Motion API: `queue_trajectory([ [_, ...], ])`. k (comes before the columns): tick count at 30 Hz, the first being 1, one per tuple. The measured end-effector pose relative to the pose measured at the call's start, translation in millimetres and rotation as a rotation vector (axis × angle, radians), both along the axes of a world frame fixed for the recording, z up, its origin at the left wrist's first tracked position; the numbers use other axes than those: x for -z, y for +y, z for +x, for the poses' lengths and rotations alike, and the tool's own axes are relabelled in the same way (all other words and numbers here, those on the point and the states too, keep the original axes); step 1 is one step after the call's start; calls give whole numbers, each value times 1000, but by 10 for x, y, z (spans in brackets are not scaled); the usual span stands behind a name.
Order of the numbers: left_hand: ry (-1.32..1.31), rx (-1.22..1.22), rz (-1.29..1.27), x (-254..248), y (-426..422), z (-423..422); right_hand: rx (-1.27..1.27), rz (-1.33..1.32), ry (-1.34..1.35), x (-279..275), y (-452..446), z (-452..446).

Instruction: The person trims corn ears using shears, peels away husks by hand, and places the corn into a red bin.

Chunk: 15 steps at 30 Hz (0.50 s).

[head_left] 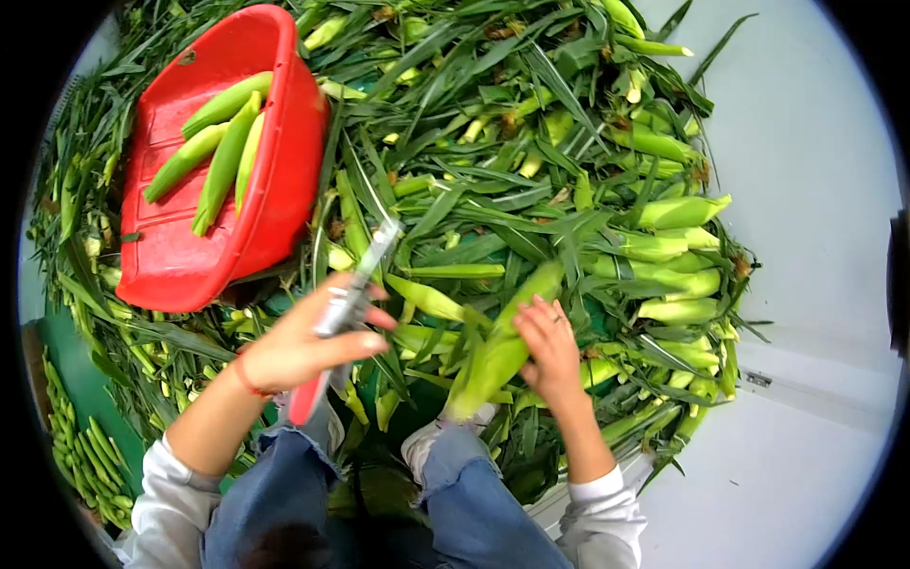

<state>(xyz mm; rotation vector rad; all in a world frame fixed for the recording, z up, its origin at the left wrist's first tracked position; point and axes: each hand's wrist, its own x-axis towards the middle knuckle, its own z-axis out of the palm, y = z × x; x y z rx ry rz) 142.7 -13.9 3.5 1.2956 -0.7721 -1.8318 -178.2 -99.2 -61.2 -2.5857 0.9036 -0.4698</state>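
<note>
My left hand (308, 337), with a red string at its wrist, has a knife (347, 308) across its palm, the blade pointing up and away and the red handle end low. Its fingers look loosely spread and blurred, with the thumb against the knife. My right hand (550, 346) is on the right side of a green corn ear in its husk (502, 356), fingers bent against it. The ear is tilted, its lower end near my shoe, and partly blurred. More husked ears (678, 280) lie in a stack to the right.
A red plastic basin (175, 266) holding several green ears stands at the upper left. Long leaves and cut husks (455, 104) cover the ground ahead. Trimmed ears (90, 460) lie at the lower left. A pale wall (806, 284) borders the right.
</note>
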Motion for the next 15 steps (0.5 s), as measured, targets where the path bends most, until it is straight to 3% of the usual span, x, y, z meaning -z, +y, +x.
queue_trajectory([
  [1, 139, 47, 150, 76, -60, -64, -62, -106, -45, -100, 26, 195],
  [2, 260, 103, 140, 331, -26, -138, -122, -213, -92, -178, 50, 367],
  [3, 231, 122, 218, 196, -37, -260, -114, -261, -139, -250, 74, 540],
  [4, 366, 0, 122, 130, 13, -434, -103, -311, -177, -270, 87, 675],
  [6, 414, -142, 210, 97, 64, -574, 29, -214, -241, -158, 151, 803],
  [8, 299, -173, 64, 241, 91, -562, 211, -159, -213, -69, 253, 804],
  [9, 172, -159, -22, 307, 123, -503, 294, -80, -145, -45, 250, 723],
  [11, 15, -181, -184, 286, 174, -465, 465, 449, -130, -1, 326, 563],
  [12, -420, 7, -302, 240, 149, -368, 544, 716, -118, -26, 332, 561],
  [13, -492, 62, -303, 195, 128, -355, 488, 886, -115, -102, 400, 525],
  [15, -580, 137, -418, 140, 110, -408, 375, 1101, -626, -6, 483, 658],
])
